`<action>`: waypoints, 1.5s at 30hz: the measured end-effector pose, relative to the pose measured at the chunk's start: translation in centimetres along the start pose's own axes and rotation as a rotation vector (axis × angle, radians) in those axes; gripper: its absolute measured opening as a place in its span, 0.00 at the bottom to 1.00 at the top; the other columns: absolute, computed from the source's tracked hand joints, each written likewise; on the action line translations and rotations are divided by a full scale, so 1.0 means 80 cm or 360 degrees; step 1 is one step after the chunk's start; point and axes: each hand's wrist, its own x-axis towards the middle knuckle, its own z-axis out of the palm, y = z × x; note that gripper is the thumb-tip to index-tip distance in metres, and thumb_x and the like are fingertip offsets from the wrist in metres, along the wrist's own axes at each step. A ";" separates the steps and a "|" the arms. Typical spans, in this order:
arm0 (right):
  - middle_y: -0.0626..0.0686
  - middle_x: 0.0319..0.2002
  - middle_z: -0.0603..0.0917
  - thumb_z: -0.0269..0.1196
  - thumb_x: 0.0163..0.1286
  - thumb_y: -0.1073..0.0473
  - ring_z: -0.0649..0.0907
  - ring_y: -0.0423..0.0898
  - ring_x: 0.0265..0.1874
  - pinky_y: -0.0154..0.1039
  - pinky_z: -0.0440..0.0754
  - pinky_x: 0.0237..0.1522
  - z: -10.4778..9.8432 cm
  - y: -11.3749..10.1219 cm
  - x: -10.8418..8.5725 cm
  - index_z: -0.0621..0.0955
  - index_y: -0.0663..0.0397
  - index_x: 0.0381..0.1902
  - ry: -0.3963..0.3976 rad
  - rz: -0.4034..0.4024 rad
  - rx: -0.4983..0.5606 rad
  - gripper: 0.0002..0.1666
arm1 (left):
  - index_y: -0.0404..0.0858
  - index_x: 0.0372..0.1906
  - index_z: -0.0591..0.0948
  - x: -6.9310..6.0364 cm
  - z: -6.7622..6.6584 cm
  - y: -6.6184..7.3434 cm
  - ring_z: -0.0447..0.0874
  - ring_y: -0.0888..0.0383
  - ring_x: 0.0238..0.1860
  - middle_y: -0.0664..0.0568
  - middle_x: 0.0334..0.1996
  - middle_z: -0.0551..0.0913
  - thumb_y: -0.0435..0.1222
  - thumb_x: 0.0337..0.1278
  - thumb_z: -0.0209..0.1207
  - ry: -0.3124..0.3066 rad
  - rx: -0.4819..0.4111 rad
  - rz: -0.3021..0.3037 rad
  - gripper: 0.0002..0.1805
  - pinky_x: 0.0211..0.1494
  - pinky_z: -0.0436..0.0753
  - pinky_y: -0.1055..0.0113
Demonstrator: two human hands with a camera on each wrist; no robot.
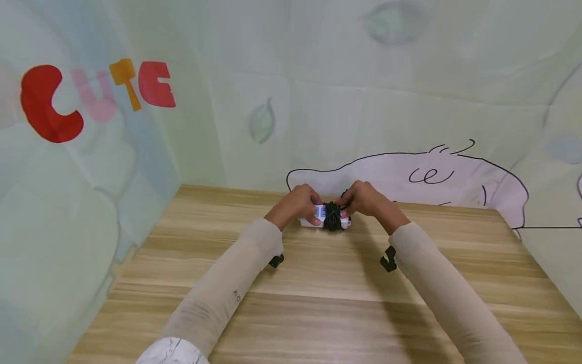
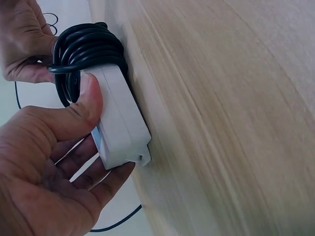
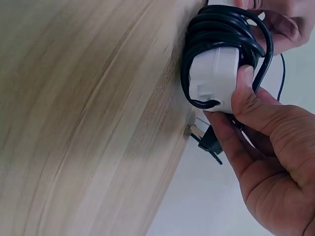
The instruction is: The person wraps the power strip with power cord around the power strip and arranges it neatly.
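Observation:
A white power strip [image 1: 320, 211] with blue socket faces is at the far side of the wooden table. Its black cord [image 1: 333, 217] is wound several times round one part of it. My left hand [image 1: 300, 199] grips the left end, thumb on the white casing [image 2: 120, 113] and fingers on the other side. At the opposite end, my right hand [image 1: 364, 198] holds the strip, its thumb beside the wound cord [image 3: 221, 29]. Near those right fingers, a black plug [image 3: 211, 140] shows in the right wrist view.
The wood-grain table [image 1: 318, 318] reaches back to a printed wall cloth [image 1: 309, 116]. Colourful letters [image 1: 52, 103] mark the cloth on the left. Black wrist-worn pieces [image 1: 388, 259] show under the beige sleeves [image 1: 441, 283].

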 end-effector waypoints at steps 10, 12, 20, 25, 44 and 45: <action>0.59 0.54 0.96 0.86 0.61 0.64 0.91 0.59 0.62 0.56 0.87 0.66 -0.010 -0.003 0.009 0.95 0.57 0.53 -0.0069 -0.0093 -0.0043 0.22 | 0.36 0.61 0.92 -0.005 -0.001 0.000 0.87 0.52 0.54 0.44 0.58 0.94 0.33 0.57 0.83 0.0008 -0.0008 0.0015 0.25 0.68 0.86 0.56; 0.61 0.55 0.95 0.86 0.61 0.64 0.91 0.61 0.63 0.57 0.87 0.67 -0.015 -0.002 0.011 0.95 0.59 0.53 -0.0105 -0.0153 -0.0042 0.21 | 0.36 0.62 0.92 -0.006 -0.001 0.001 0.88 0.51 0.54 0.44 0.59 0.94 0.33 0.57 0.83 0.0003 -0.0012 0.0020 0.26 0.69 0.86 0.56; 0.64 0.48 0.96 0.80 0.66 0.70 0.93 0.55 0.56 0.30 0.85 0.54 -0.027 0.008 0.025 0.95 0.66 0.49 -0.0118 -0.0416 0.0127 0.13 | 0.34 0.62 0.91 -0.003 -0.002 0.006 0.87 0.52 0.54 0.44 0.59 0.94 0.32 0.56 0.84 -0.0019 -0.0023 0.0067 0.27 0.69 0.86 0.57; 0.66 0.53 0.95 0.73 0.75 0.69 0.92 0.54 0.58 0.35 0.86 0.59 -0.016 -0.003 0.032 0.92 0.68 0.55 -0.0182 -0.0474 0.0165 0.14 | 0.35 0.62 0.92 -0.004 -0.004 0.003 0.88 0.51 0.58 0.46 0.60 0.94 0.33 0.56 0.84 -0.0022 0.0033 0.0108 0.27 0.72 0.85 0.58; 0.64 0.68 0.88 0.66 0.82 0.60 0.89 0.63 0.64 0.61 0.86 0.68 0.007 0.009 0.000 0.86 0.61 0.68 0.0007 -0.0275 0.0261 0.22 | 0.32 0.63 0.87 -0.004 -0.017 -0.008 0.82 0.53 0.52 0.42 0.60 0.92 0.36 0.63 0.81 -0.0208 0.0115 0.0265 0.26 0.69 0.83 0.59; 0.64 0.64 0.90 0.67 0.81 0.61 0.90 0.62 0.62 0.61 0.87 0.67 0.007 0.009 0.000 0.88 0.63 0.64 0.0039 -0.0295 0.0229 0.19 | 0.32 0.62 0.88 -0.004 -0.017 -0.008 0.82 0.53 0.51 0.42 0.59 0.92 0.35 0.62 0.81 -0.0199 0.0110 0.0271 0.26 0.69 0.83 0.59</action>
